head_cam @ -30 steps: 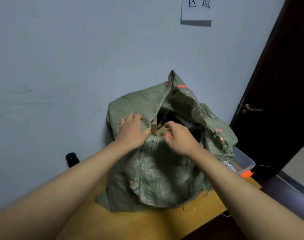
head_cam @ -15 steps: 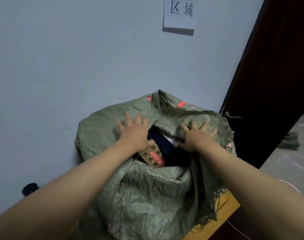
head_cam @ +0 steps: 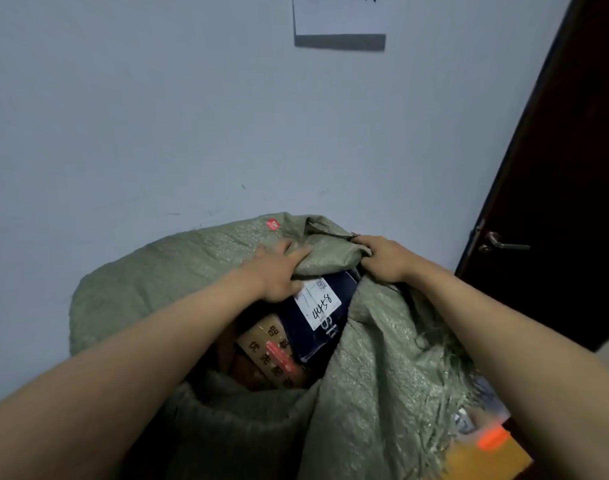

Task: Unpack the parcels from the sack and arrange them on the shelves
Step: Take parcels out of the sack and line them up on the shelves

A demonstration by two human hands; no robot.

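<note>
A large green woven sack stands against the wall with its mouth pulled open. Inside lies a dark blue parcel with a white handwritten label, and below it a brown cardboard box with printed characters and a red sticker. My left hand grips the far rim of the sack, its thumb under the fold. My right hand grips the same far rim a little to the right. Deeper contents are hidden in shadow.
The sack stands on a wooden table whose corner shows at the lower right, beside a clear plastic bin with an orange clip. A dark door with a lever handle is on the right. A paper sign hangs on the wall.
Both hands moved from flat on the sack's sides to gripping its far rim. The mouth is wider, and the blue parcel's label and the brown box show more fully.
</note>
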